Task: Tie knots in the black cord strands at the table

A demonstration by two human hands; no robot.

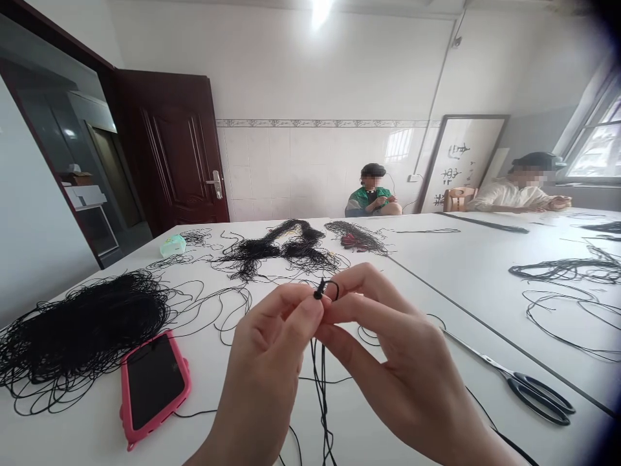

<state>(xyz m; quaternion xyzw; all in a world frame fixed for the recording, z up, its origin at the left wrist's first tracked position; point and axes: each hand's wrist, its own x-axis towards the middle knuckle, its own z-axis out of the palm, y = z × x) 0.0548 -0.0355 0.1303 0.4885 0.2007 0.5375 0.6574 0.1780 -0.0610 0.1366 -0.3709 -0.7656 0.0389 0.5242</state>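
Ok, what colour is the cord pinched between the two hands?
Black; the cord shows best in the head view.

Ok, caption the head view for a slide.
Left hand and right hand hold a knotted black cord over a white table, between a pink-framed screen and scissors.

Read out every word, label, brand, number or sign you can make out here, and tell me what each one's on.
No text reads clearly.
Framed panel by the far wall: large dark characters, plus smaller ones beside them, all too blurred to read.
Knotted black cord, pink-cased device, scissors: no lettering visible.
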